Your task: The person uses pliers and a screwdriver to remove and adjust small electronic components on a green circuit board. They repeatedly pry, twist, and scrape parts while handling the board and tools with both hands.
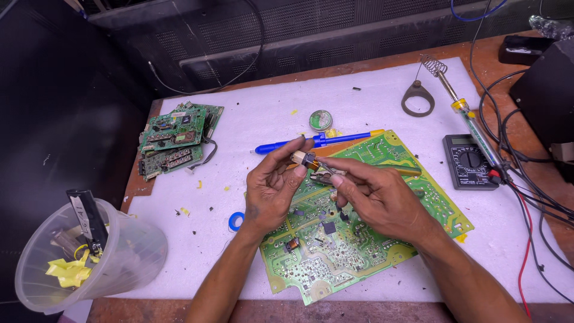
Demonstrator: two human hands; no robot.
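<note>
A: Head view. Left hand (272, 185) pinches a small coil component (304, 159) above the large green circuit board (359, 221).

B: Right hand (376, 197) closed around small pliers (323, 175), tips at the component's base. Best grip low, keep steady, work over the board.

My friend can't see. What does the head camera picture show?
Two hands meet over a big green circuit board: the left hand pinches a small coil part, and the right hand brings small pliers to it. Nearby on the white mat lie a blue tool, a soldering iron and a black multimeter.
</note>
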